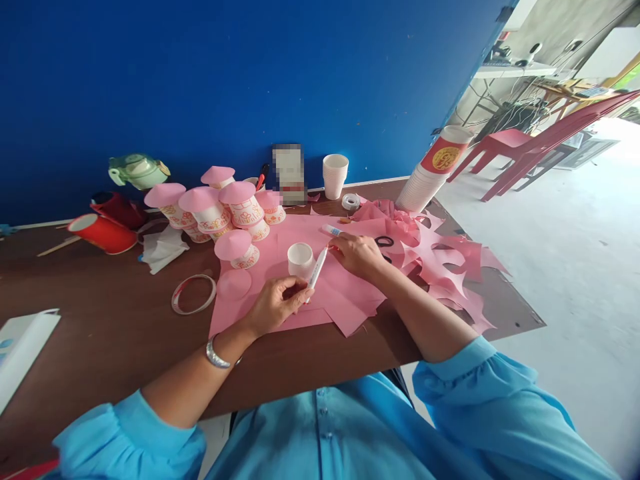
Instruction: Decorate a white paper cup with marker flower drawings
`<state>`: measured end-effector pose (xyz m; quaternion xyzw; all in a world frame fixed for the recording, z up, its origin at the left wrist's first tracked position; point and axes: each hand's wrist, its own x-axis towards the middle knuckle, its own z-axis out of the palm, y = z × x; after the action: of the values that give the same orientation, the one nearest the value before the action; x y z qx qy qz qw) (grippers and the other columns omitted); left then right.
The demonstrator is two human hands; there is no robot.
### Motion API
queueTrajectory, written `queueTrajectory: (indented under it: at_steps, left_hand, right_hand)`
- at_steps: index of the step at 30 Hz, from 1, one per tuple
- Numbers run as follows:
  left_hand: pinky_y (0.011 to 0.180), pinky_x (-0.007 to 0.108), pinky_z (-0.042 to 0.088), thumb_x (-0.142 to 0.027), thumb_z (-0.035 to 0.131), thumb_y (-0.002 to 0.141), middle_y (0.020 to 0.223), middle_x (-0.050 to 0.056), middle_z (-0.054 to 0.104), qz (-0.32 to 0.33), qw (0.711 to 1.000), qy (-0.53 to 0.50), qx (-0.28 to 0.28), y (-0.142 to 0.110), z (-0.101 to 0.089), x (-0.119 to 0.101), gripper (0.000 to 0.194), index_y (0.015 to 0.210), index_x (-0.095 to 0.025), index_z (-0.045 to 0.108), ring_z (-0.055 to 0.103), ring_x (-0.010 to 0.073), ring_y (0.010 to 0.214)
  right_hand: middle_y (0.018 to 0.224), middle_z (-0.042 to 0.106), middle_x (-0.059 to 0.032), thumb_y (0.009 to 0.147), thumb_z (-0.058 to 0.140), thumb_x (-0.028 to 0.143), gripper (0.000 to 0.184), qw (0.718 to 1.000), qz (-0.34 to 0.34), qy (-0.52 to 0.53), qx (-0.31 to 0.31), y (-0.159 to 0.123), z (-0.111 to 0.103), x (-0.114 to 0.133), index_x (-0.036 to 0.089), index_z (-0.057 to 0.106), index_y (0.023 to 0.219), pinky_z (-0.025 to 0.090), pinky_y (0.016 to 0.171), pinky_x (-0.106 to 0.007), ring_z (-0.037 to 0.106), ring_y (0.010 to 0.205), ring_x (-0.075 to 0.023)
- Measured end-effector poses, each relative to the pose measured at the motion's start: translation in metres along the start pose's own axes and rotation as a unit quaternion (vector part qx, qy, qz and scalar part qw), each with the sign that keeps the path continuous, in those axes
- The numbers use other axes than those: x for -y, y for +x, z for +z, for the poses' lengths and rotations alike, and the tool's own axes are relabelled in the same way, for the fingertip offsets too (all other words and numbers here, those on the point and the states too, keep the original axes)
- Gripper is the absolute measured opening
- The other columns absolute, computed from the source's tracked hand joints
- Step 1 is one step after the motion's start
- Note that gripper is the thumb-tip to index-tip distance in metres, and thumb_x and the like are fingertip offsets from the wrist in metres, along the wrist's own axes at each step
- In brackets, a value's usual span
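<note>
1. My left hand (274,303) holds the marker (317,268), slanted beside the cup (299,266).
2. My right hand (359,255) sits at its far end; its grip I can't tell from here.
3. The cup stands mouth-up on pink paper (346,303).
4. The stack (418,189) at right is cups nested together.

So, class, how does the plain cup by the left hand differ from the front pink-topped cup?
The plain cup has no cover, while the pink-topped cup wears a pink cone. The plain cup shows no drawings on its visible side; the pink-topped cup has reddish ones. Both cups are white and stand on pink paper.
</note>
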<state>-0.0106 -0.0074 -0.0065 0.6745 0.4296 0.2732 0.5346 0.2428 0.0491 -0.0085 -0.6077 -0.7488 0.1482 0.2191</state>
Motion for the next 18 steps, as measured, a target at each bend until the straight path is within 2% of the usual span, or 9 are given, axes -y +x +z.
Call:
queueTrajectory:
  at_steps: [4, 7, 9, 12, 14, 16, 18]
  left_hand:
    - [0.048, 0.022, 0.045, -0.055, 0.071, 0.088, 0.074, 0.002, 0.071, -0.019, 0.999, -0.026, 0.009, 0.001, -0.001, 0.002, 0.041, 0.089, -0.015, 0.073, 0.055, 0.0092, 0.052]
    - [0.047, 0.021, 0.044, -0.055, 0.071, 0.089, 0.072, 0.002, 0.07, -0.025, 0.999, -0.031, 0.012, 0.001, 0.0, 0.002, 0.041, 0.089, -0.015, 0.074, 0.053, 0.0085, 0.051]
    - [0.047, 0.021, 0.044, -0.055, 0.071, 0.088, 0.072, 0.002, 0.069, -0.027, 0.999, -0.036, 0.009, 0.001, 0.001, 0.002, 0.041, 0.089, -0.015, 0.073, 0.053, 0.0084, 0.051]
    - [0.047, 0.022, 0.044, -0.056, 0.073, 0.087, 0.071, 0.001, 0.068, -0.027, 0.998, -0.054, 0.001, 0.001, 0.002, 0.003, 0.041, 0.087, -0.015, 0.072, 0.051, 0.008, 0.051]
    - [0.048, 0.022, 0.044, -0.056, 0.074, 0.087, 0.07, 0.0, 0.067, -0.024, 0.997, -0.068, -0.013, 0.002, 0.003, 0.004, 0.041, 0.083, -0.016, 0.069, 0.05, 0.0075, 0.051]
    - [0.048, 0.022, 0.042, -0.057, 0.075, 0.086, 0.068, -0.001, 0.065, -0.024, 0.996, -0.082, -0.025, 0.002, 0.005, 0.005, 0.042, 0.082, -0.016, 0.067, 0.048, 0.007, 0.05]
    - [0.048, 0.022, 0.041, -0.058, 0.076, 0.086, 0.069, 0.0, 0.066, -0.022, 0.996, -0.084, -0.028, 0.002, 0.006, 0.006, 0.042, 0.082, -0.016, 0.067, 0.048, 0.007, 0.05]
  right_hand:
    - [0.127, 0.078, -0.0128, 0.102, 0.055, 0.032, 0.031, 0.991, 0.017, -0.118, 0.055, -0.006, 0.002, 0.01, 0.024, 0.077, 0.122, 0.054, 0.081, -0.036, 0.076, 0.099, -0.0293]
    - [0.127, 0.077, -0.0149, 0.105, 0.051, 0.035, 0.037, 0.983, 0.019, -0.169, 0.062, -0.008, -0.006, 0.012, 0.023, 0.071, 0.134, 0.052, 0.077, -0.034, 0.076, 0.099, -0.0294]
    - [0.124, 0.077, -0.014, 0.107, 0.048, 0.033, 0.042, 0.98, 0.0, -0.195, 0.042, -0.011, -0.009, 0.014, 0.024, 0.063, 0.145, 0.048, 0.071, -0.031, 0.076, 0.095, -0.0267]
    - [0.108, 0.079, -0.011, 0.11, 0.043, 0.029, 0.038, 0.966, -0.107, -0.225, -0.074, -0.019, -0.01, 0.018, 0.019, 0.063, 0.141, 0.039, 0.061, -0.029, 0.072, 0.084, -0.0206]
    - [0.088, 0.075, -0.0049, 0.11, 0.043, 0.021, 0.031, 0.937, -0.218, -0.224, -0.159, -0.026, -0.011, 0.022, 0.018, 0.066, 0.13, 0.037, 0.06, -0.028, 0.067, 0.075, -0.016]
    - [0.076, 0.068, 0.0022, 0.107, 0.045, 0.011, 0.035, 0.894, -0.342, -0.227, -0.18, -0.031, -0.013, 0.026, 0.023, 0.062, 0.135, 0.033, 0.056, -0.028, 0.058, 0.065, -0.013]
    - [0.073, 0.064, 0.0045, 0.105, 0.044, 0.007, 0.042, 0.874, -0.403, -0.229, -0.148, -0.034, -0.014, 0.029, 0.027, 0.06, 0.138, 0.033, 0.055, -0.028, 0.053, 0.061, -0.012]
